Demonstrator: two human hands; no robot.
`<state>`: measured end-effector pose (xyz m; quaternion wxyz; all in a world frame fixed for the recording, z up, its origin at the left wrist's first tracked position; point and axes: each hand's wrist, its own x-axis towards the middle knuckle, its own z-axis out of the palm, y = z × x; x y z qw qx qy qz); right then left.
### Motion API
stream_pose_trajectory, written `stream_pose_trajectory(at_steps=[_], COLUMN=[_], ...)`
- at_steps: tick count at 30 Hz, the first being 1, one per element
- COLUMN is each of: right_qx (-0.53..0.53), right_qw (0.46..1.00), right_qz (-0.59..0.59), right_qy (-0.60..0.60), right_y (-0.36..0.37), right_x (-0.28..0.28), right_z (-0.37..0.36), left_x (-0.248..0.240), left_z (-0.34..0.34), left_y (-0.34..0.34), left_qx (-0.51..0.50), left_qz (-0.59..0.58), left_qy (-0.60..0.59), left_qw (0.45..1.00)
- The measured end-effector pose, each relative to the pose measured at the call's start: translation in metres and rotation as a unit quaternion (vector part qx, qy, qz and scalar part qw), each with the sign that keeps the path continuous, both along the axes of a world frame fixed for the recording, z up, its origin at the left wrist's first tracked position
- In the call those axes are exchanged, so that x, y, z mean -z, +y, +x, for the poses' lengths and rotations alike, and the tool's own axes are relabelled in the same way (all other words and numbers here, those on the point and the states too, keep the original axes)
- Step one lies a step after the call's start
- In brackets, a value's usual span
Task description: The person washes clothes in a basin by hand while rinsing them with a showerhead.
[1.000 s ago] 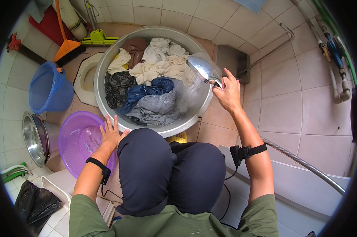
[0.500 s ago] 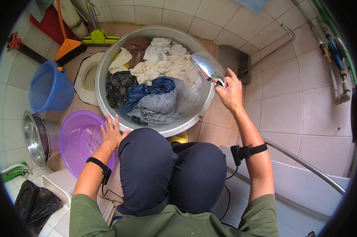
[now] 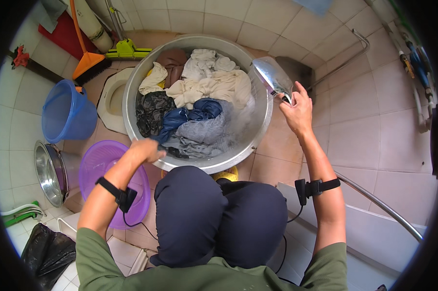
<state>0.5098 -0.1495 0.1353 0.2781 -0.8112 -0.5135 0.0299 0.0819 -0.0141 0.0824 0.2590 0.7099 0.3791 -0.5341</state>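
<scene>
A large round metal tub (image 3: 265, 127) stands in front of my knees with wet clothes in water. Cream and white garments (image 3: 195, 89) lie at its far side, with a brown piece beside them. Nearer are a dark patterned garment (image 3: 153, 111), a blue one (image 3: 187, 115) and grey cloth (image 3: 204, 133). My right hand (image 3: 297, 112) grips a silvery shower head (image 3: 272, 75) above the tub's right rim; fine water sprays onto the clothes. My left hand (image 3: 146, 150) is at the tub's near left rim, slightly blurred, its fingers mostly hidden.
A purple basin (image 3: 90, 169) sits under my left forearm. Beyond it are a blue bucket (image 3: 54, 114), a metal basin (image 3: 47, 169) and a squat toilet (image 3: 110, 102). An orange broom (image 3: 88, 63) leans at the back left. A metal shower hose (image 3: 374, 196) runs at the right.
My left hand has gone from fingers spread beside the purple basin to the tub's near left rim. The shower head stays in my right hand over the tub. The view has shifted slightly.
</scene>
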Motion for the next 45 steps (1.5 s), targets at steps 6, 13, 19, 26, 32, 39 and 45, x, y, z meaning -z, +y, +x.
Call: stream_pose_trajectory(at_steps=[6, 13, 19, 26, 32, 39, 45], right_qx=[-0.008, -0.015, -0.038, -0.056, -0.067, -0.067, -0.08], right_qw=[0.999, 0.997, 0.998, 0.997, 0.993, 0.993, 0.99], right_qz=[0.046, 0.047, -0.037, -0.058, -0.029, -0.023, -0.046], right_qy=[-0.014, 0.06, -0.017, 0.003, -0.091, -0.091, -0.107], right_y=[0.023, 0.049, 0.059, 0.058, 0.058, 0.055, 0.052], right_x=[-0.013, -0.03, -0.031, -0.029, -0.031, -0.029, -0.025], right_z=[0.017, 0.025, 0.019, 0.011, 0.009, 0.005, -0.001], left_x=[0.026, 0.065, 0.1, 0.115, 0.123, 0.122, 0.121], left_z=[0.067, 0.152, 0.15, 0.161, 0.159, 0.159, 0.159], left_y=[0.02, 0.001, -0.003, -0.012, -0.014, -0.015, -0.011], left_qx=[0.095, 0.133, 0.123, 0.165, 0.161, 0.157, 0.165], left_qz=[0.229, 0.137, 0.136, 0.189, 0.209, 0.216, 0.188], left_qy=[-0.442, -0.298, -0.272, -0.205, -0.241, -0.241, -0.207], left_qw=[0.862, 0.935, 0.945, 0.946, 0.934, 0.933, 0.946])
